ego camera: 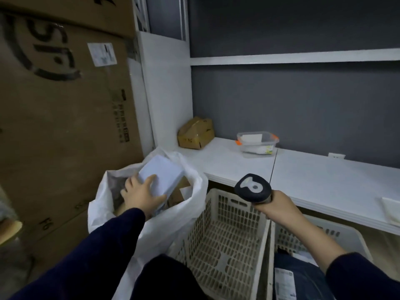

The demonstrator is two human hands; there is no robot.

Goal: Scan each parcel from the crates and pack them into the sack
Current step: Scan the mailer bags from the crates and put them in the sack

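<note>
Cardboard cartons stand stacked against the left side of the white sack, whose limp mouth gapes only as wide as its own folds allow. I judge that the rim could sag inward as the load goes in, and the parcel would then catch on it or slide off toward the floor. The left hand is over that mouth, its fingers spread and curled round the near end of the white parcel. The grip covers one end only, so the far end could tip if the hold slackens too soon. The parcel lies tilted, partly inside the sack, above brown parcels already in there, an uneven bed it may rock on. It looks like a flat, smooth, pale rectangular box with crisp edges, and no label shows on its upper face. Further right, the nearer crate shows no parcel. Above it the right hand has its fingers clamped round the handle of the scanner. A dark parcel lies in the farther crate.
</note>
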